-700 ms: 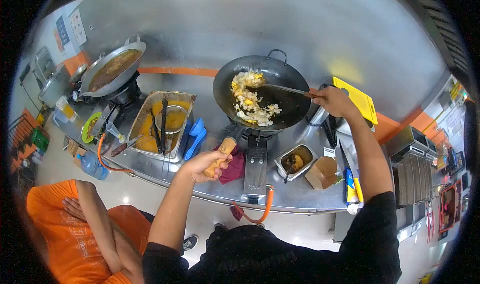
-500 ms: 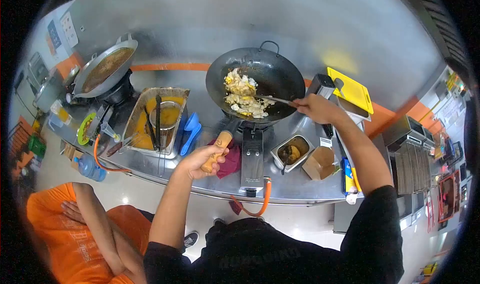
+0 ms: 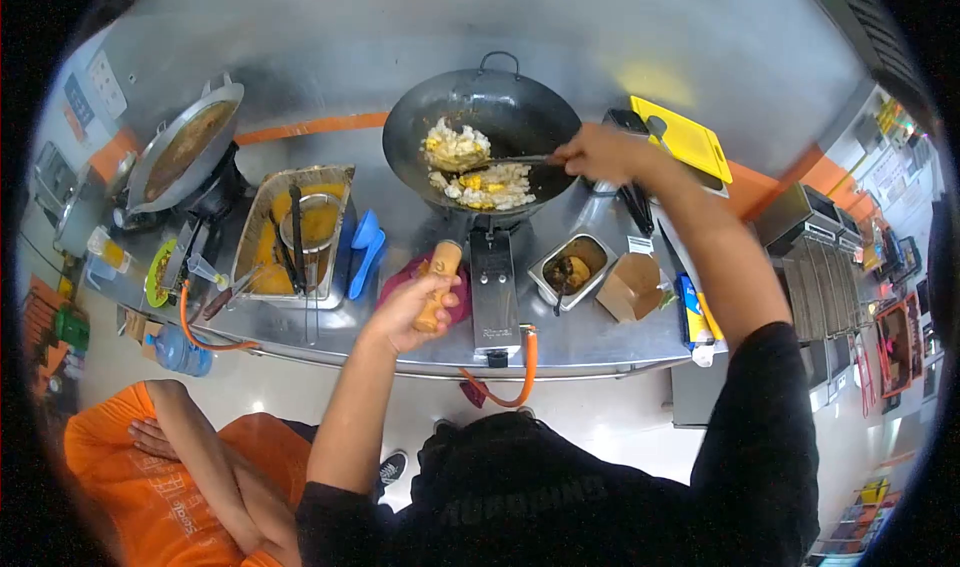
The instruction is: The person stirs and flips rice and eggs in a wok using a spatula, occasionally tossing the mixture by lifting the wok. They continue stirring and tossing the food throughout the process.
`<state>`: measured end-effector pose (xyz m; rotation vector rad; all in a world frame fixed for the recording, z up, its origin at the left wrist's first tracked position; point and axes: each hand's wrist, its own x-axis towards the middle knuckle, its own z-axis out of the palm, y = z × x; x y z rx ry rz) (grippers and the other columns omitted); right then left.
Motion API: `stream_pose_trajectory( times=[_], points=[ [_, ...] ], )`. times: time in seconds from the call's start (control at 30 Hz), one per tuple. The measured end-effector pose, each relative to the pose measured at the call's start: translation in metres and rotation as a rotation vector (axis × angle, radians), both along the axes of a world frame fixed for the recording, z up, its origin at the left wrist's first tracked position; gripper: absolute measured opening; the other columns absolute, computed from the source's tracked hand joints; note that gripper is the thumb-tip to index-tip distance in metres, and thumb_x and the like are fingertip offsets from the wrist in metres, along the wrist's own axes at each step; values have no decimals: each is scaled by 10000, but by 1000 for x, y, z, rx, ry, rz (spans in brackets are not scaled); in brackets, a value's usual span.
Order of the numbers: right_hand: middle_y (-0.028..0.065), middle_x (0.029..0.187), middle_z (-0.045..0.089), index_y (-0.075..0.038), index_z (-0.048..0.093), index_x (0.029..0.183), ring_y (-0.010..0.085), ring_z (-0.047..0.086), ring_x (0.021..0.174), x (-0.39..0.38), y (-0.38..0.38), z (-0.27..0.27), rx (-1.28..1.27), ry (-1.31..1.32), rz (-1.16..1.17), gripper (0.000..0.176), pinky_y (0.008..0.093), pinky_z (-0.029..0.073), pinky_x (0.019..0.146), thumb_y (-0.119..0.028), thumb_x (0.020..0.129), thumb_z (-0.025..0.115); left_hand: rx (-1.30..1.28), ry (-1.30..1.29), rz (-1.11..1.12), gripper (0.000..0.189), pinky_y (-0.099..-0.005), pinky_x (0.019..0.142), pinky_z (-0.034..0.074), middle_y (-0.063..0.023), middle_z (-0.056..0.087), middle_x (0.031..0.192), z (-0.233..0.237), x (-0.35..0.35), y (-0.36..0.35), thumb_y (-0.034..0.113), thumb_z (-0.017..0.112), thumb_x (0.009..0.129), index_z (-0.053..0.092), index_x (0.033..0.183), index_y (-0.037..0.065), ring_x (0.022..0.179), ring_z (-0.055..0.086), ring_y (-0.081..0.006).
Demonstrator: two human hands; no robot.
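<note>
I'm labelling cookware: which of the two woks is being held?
The dark wok at centre: the left hand grips its wooden handle; no hand touches the grey wok at left.

Off to the left there was a big pan [image 3: 220, 143] of brown liquid [image 3: 188, 151], then a metal tray [image 3: 341, 242] of yellow stuff [image 3: 270, 280] with a strainer [image 3: 316, 225] in it and a blue scoop [image 3: 367, 267] right beside. The right side had a yellow cutting board [image 3: 690, 137] and a knife [image 3: 708, 315]. A water jug [image 3: 180, 350] sat near somebody in orange [image 3: 120, 457].
</note>
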<state>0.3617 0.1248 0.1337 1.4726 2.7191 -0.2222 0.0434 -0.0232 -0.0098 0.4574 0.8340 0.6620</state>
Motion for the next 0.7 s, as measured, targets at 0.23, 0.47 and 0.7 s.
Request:
stream_pose_trajectory(
  times=[0.23,0.47,0.7],
  points=[
    [-14,514,458,-173,720,1075,79,353,412,-45,-20,193,-396,-459,-509,318,255,252,364,-260,778,650,4,8,104,224,-256,520,436,-1,554,764,12,35,-12,244,643,861,528,1010,123,581,508,-98],
    [2,532,454,-197,722,1058,96,353,402,-18,26,100,-379,-217,-492,298,270,254,363,-296,790,637,14,0,111,244,-229,511,420,9,529,774,15,35,-15,232,617,879,529,1065,101,558,476,-82],
    [148,955,691,-105,686,1081,281,631,798,20,39,-16,96,14,176,366,400,490,745,-352,835,573,34,-37,80,268,-252,533,456,12,539,780,10,32,-13,247,628,875,486,1071,131,590,515,-86]
  ],
)
